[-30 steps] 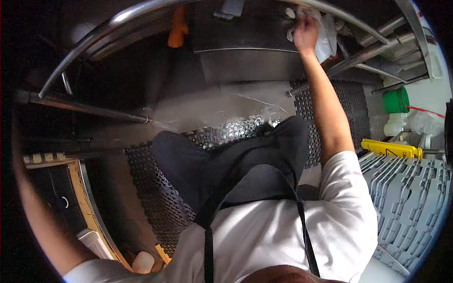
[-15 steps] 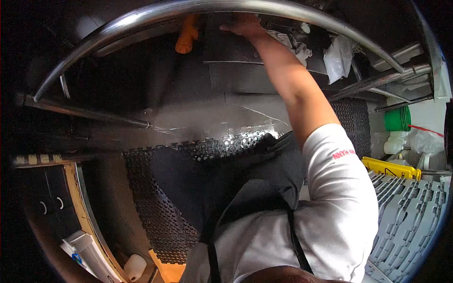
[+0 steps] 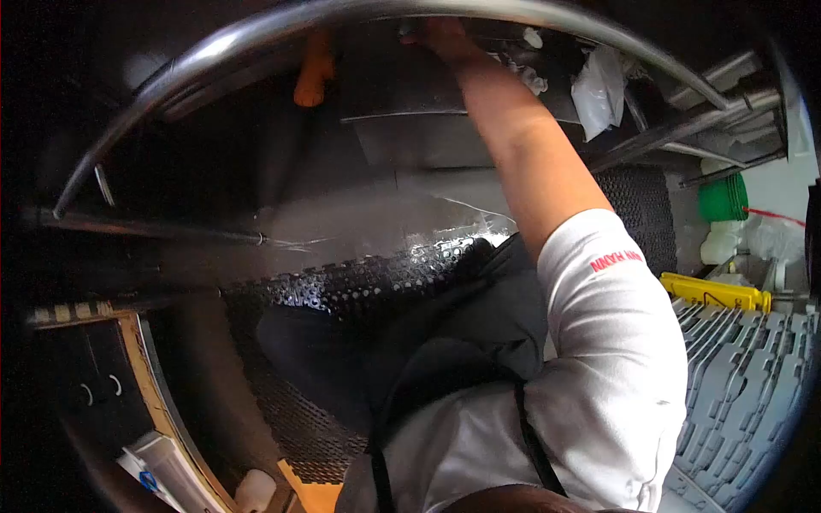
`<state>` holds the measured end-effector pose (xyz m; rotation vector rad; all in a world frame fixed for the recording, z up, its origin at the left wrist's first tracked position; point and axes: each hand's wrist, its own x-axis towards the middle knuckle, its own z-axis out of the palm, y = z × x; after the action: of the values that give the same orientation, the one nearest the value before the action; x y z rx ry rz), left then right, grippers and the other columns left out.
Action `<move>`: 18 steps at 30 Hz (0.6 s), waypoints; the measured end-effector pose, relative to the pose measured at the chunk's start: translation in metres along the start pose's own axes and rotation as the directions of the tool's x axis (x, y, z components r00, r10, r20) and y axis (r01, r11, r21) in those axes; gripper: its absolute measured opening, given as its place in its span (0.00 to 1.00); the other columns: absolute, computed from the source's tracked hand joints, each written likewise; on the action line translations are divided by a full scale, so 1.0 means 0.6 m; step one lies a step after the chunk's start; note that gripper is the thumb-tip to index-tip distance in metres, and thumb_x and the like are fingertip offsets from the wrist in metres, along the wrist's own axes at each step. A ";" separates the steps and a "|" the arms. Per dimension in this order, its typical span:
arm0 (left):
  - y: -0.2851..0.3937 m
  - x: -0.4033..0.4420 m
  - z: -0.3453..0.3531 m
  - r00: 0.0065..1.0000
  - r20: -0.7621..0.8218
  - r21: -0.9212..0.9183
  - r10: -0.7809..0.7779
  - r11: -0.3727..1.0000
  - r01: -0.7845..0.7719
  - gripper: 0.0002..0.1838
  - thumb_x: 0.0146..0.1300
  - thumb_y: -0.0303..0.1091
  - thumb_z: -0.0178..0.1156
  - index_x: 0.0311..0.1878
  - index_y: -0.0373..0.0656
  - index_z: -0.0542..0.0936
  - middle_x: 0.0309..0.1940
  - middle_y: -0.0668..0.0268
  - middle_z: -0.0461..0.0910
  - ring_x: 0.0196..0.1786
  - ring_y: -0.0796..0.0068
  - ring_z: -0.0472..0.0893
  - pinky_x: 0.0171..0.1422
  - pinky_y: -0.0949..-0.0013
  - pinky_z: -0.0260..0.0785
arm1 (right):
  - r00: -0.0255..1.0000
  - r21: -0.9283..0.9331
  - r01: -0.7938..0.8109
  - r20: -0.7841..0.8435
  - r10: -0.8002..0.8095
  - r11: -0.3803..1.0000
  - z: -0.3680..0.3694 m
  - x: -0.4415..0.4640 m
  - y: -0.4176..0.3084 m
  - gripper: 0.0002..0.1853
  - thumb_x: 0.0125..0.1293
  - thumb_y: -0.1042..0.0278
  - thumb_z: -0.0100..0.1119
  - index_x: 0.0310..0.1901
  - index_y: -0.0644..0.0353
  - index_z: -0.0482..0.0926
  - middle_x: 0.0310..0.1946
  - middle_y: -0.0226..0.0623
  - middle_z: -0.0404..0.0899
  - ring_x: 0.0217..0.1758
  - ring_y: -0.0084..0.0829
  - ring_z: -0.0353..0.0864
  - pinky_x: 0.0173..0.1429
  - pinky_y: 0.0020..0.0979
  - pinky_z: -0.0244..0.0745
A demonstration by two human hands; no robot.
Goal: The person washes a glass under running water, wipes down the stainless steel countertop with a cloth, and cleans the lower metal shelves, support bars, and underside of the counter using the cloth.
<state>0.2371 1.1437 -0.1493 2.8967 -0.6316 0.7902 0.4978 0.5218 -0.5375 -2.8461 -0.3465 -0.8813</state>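
Observation:
My right hand (image 3: 438,36) is stretched far forward, under a curved metal rail (image 3: 214,51) at the top of the view. The rail and the dark hide most of its fingers, so whether they hold anything cannot be made out. Below the hand is a dark box-like surface (image 3: 402,85) with a pale front edge. Crumpled white scraps (image 3: 534,80) lie to the right of the wrist, and a white plastic bag (image 3: 599,90) is beyond them. To the left of the hand stands an orange tube-shaped thing (image 3: 313,79). My left hand is out of view.
Metal bars (image 3: 684,141) run along the right side. Grey plastic racks (image 3: 744,385), a yellow caution sign (image 3: 714,291) and a green bucket (image 3: 723,198) are at the right. Black perforated matting (image 3: 316,427) covers part of the floor. A wood-edged cabinet (image 3: 141,368) stands at the lower left.
My right hand has moved slightly up and further behind the rail, so less of its fingers shows. The whole view has tilted and shifted a little.

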 end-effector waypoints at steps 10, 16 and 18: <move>0.091 0.247 0.020 0.987 -0.147 0.036 0.068 0.997 -0.063 0.39 0.74 0.50 0.32 0.77 0.31 0.39 0.76 0.39 0.47 0.78 0.49 0.53 0.82 0.55 0.38 | 0.956 -0.139 -0.067 0.274 0.104 0.988 -0.064 -0.056 -0.054 0.19 0.69 0.61 0.49 0.59 0.52 0.79 0.64 0.50 0.72 0.66 0.50 0.73 0.71 0.50 0.65; 0.180 0.371 0.013 0.978 -0.196 0.052 0.070 0.997 -0.061 0.38 0.75 0.47 0.32 0.77 0.30 0.38 0.76 0.37 0.48 0.78 0.49 0.54 0.82 0.55 0.38 | 0.990 -0.003 -0.133 -0.052 0.133 0.991 -0.114 -0.077 -0.070 0.19 0.70 0.67 0.48 0.59 0.58 0.77 0.62 0.53 0.74 0.67 0.53 0.71 0.72 0.48 0.65; 0.143 0.397 0.010 0.990 -0.086 0.120 0.112 0.988 -0.101 0.37 0.75 0.47 0.31 0.76 0.28 0.39 0.76 0.37 0.48 0.78 0.49 0.54 0.82 0.56 0.38 | 0.964 0.151 -0.266 0.030 0.264 0.952 -0.104 -0.066 -0.050 0.20 0.69 0.64 0.51 0.61 0.57 0.76 0.63 0.52 0.73 0.68 0.53 0.69 0.72 0.47 0.64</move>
<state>0.3917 0.9762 -0.0385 2.9273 -0.7608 1.0002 0.4249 0.5313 -0.5071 -2.6716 -0.0278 -0.7531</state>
